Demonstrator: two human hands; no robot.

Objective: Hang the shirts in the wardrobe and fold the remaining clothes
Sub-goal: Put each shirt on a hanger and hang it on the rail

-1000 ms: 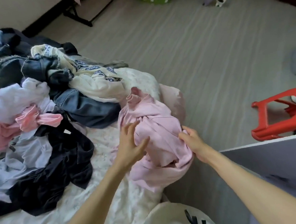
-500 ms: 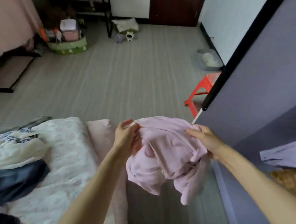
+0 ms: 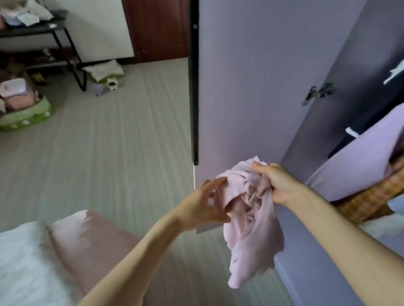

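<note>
A crumpled pale pink garment [image 3: 250,224] hangs in the air in front of the open purple wardrobe door [image 3: 262,73]. My right hand [image 3: 276,182] grips its bunched top, fingers curled round the cloth. My left hand [image 3: 201,207] is beside it on the left, fingers spread and relaxed, fingertips touching the garment's upper edge without holding it. Inside the wardrobe on the right lie a lilac garment [image 3: 373,151], an orange checked garment [image 3: 396,183] and a dark one [image 3: 388,100]. The clothes pile on the bed is out of view.
The bed corner with a white cover [image 3: 18,281] and pink sheet [image 3: 89,245] is at lower left. Grey floor [image 3: 97,150] lies ahead. A black table [image 3: 24,31], a green basket of things [image 3: 20,118] and small toys [image 3: 105,86] stand at the back left, by a brown door [image 3: 156,21].
I have turned right from the bed to the wardrobe, carrying the pink garment. My left hand has let go of it and opened; my right hand now holds it alone, bunched.
</note>
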